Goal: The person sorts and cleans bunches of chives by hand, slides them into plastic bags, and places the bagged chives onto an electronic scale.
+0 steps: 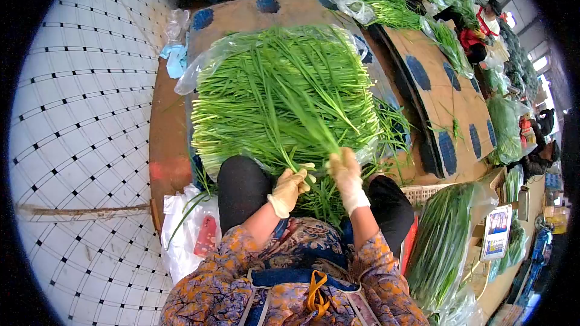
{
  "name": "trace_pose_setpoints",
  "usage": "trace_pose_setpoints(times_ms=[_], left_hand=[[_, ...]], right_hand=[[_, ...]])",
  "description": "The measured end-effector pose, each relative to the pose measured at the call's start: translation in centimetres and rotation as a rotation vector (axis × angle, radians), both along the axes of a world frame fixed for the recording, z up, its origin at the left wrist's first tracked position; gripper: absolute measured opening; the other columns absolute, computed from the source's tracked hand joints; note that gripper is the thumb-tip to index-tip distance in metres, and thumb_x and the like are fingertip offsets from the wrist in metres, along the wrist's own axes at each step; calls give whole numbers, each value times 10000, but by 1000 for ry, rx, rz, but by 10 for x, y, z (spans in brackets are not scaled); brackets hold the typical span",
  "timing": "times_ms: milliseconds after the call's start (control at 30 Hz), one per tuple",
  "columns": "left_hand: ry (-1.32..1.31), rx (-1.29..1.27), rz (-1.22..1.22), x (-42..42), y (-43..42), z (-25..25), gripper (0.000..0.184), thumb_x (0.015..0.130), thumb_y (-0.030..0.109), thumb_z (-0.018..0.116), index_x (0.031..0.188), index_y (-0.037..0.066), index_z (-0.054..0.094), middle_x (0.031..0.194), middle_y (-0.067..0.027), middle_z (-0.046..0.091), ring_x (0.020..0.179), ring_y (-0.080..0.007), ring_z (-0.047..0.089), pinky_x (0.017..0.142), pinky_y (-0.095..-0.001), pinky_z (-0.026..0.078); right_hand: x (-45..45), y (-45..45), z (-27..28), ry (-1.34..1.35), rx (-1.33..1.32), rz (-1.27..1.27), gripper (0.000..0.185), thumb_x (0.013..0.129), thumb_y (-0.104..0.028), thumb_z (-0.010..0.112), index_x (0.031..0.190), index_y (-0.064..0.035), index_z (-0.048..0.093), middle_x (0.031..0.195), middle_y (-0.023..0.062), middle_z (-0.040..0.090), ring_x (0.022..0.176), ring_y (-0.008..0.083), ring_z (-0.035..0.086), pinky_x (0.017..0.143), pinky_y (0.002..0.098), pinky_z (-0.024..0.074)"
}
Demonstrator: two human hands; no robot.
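Observation:
In front of me lies a wide stacked heap of garlic chives (284,84), with pale cut ends facing both sides and clear plastic (205,69) under its edges. My left hand (290,190), in a pale glove, is closed around the white ends of a few chives whose leaves stretch over the heap. To its right, my gloved right hand (347,180) grips another small bunch of chives (317,130), blurred by motion. Both hands are just in front of the heap's near edge, between my knees. Loose chives (329,202) lie below them.
A white tiled wall (90,145) stands on my left. A white plastic bag (190,223) lies beside my left knee. Bagged greens (444,235) and a crate (423,193) sit at right. Cardboard-covered boards (435,84) stretch beyond. Another person (483,30) works at far right.

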State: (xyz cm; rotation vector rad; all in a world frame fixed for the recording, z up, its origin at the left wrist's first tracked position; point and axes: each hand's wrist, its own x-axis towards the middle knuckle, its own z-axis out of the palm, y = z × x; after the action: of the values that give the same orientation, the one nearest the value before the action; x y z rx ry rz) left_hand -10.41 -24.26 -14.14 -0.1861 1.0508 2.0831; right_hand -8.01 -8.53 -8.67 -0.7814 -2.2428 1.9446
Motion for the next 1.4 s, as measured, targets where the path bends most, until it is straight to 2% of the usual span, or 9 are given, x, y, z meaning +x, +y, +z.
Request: trace_pose_setpoints(times_ms=[233,367,500,633,733,833,1033,1233,1400], left_hand=[[102,35,-103,14,-7,9,342,903,316,484,1111,52,548,841,-72,624,755,-141,583,706,-289,466],[-201,-157,-258,27,-16,-11,543,911,497,351,1112,37,557,848,-100,652,759,-186,625,680,-297,505],[187,-589,-710,27,-28,34,463,897,410,462,1162,36,523,998,-137,629,847,-197,620,742,-259,485],[109,234,-185,22,-11,47,667,843,369,572,1338,24,286,1305,-167,416,1126,-242,474,956,-398,396],[-177,336,-77,13,1,22,431,888,247,509,1247,23,428,1107,-106,558,1025,-200,523,900,-327,409],[-254,382,-88,21,2,4,369,890,223,507,1201,25,474,1041,-68,576,957,-179,543,851,-316,433],[-279,307,-6,22,9,8,350,871,209,548,1173,38,503,1010,-33,591,880,-147,565,757,-306,474],[-156,236,-37,23,-2,-3,409,869,225,558,1234,60,478,983,-83,636,717,-149,611,669,-275,491],[65,-80,-63,31,11,18,396,870,130,548,1258,119,468,957,-16,619,684,-77,547,647,-195,455]], right_hand=[[29,23,16,550,1032,-53,319,907,-56,455,1222,-2,447,967,60,551,766,139,526,680,252,448],[28,25,4,375,38,-283,325,918,-76,453,1239,-28,440,975,36,587,756,85,542,637,199,437],[25,19,26,550,508,-197,320,910,-58,460,1228,-24,445,971,26,590,785,81,542,636,192,435],[39,-9,28,242,906,448,460,734,-12,592,1183,-21,489,971,159,600,897,313,572,765,356,477],[53,-33,29,450,1137,540,381,756,-56,603,1128,-20,528,958,146,608,843,314,591,736,343,486],[60,-25,2,42,-125,117,202,840,-130,589,991,4,593,856,63,627,720,145,582,678,263,479],[48,-30,0,138,-402,-102,87,869,-94,545,873,-7,554,832,51,620,701,89,546,661,209,453],[96,29,-10,214,-364,-71,51,849,-96,579,874,-55,562,798,55,594,680,92,507,725,229,430],[81,28,19,-150,603,308,271,796,-159,643,1027,-31,584,744,18,593,646,74,514,585,227,439]])
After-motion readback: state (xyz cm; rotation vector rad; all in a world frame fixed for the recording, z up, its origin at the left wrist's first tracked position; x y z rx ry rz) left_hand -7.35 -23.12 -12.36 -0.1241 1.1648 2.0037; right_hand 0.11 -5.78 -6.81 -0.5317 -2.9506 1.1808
